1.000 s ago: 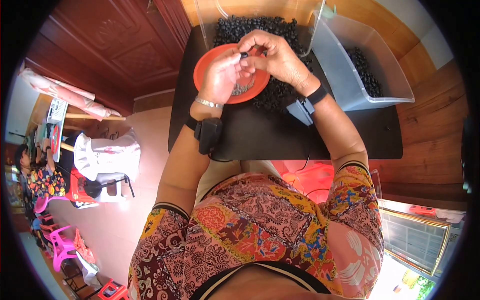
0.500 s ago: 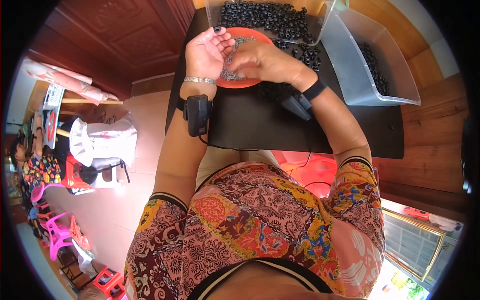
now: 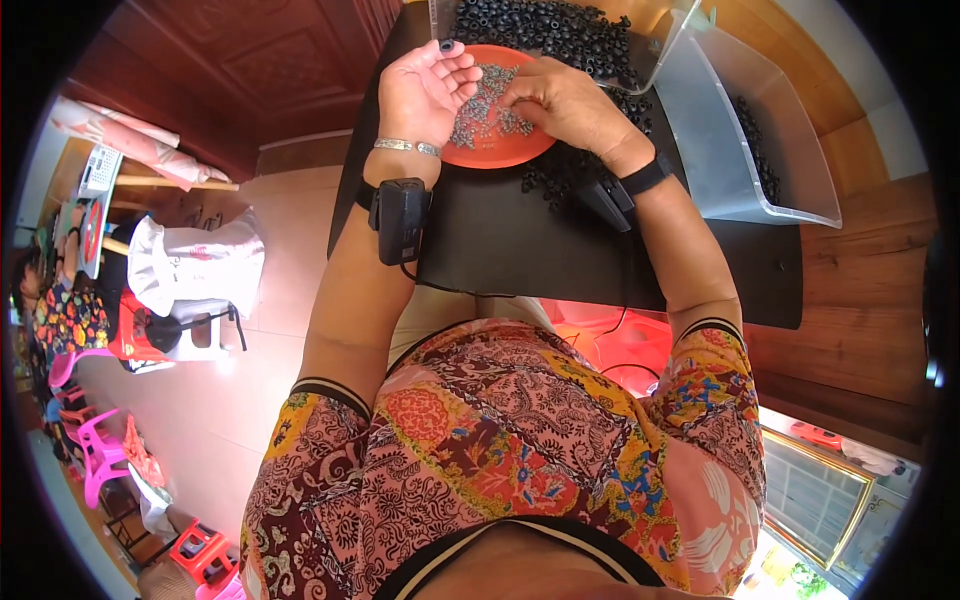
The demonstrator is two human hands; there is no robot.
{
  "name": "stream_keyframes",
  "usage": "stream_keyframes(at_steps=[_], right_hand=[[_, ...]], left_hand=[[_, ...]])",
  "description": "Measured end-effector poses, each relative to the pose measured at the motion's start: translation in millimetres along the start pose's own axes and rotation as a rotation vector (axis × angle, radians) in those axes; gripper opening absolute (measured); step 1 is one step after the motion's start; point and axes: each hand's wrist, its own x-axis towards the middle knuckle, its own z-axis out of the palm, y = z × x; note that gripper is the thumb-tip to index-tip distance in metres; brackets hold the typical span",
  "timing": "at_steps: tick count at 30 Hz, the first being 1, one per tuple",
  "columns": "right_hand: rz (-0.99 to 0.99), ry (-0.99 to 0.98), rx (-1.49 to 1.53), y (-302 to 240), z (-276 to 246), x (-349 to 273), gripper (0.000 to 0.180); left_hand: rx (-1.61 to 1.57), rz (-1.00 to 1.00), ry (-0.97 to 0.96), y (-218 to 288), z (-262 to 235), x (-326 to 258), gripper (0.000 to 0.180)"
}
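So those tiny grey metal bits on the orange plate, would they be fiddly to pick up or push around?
Probably. The grey bits look tiny and lie in a loose heap, so a push would likely scatter them across the orange plate. They look metallic, perhaps slippery. The right hand reaches into the heap with its fingers.

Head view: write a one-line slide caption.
Left hand open palm-up and right hand picking over small grey metal parts in an orange dish, beside black rings.

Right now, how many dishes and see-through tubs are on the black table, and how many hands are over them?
Orange dish holding small grey metal bits: 1
Clear plastic tubs, one at the right and one holding black rings: 2
Hands, left hand and right hand: 2
Total: 5
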Motion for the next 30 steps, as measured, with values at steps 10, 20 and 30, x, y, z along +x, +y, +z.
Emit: stream_keyframes(at_steps=[10, 20, 30], right_hand=[[-0.032, -0.237, -0.049, -30, 15, 5, 0.009], [0.017, -0.105, -0.074, -18, 19, 5, 0.006], [0.280, 0.362, 0.603, -9, -14, 11, 0.012]], left_hand=[[0.012, -0.008, 0.024, -3, 2, 1, 0.026], [0.051, -0.012, 0.062, -6, 5, -2, 0.025], [0.082, -0.155, -0.076, -31, 14, -12, 0.024]])
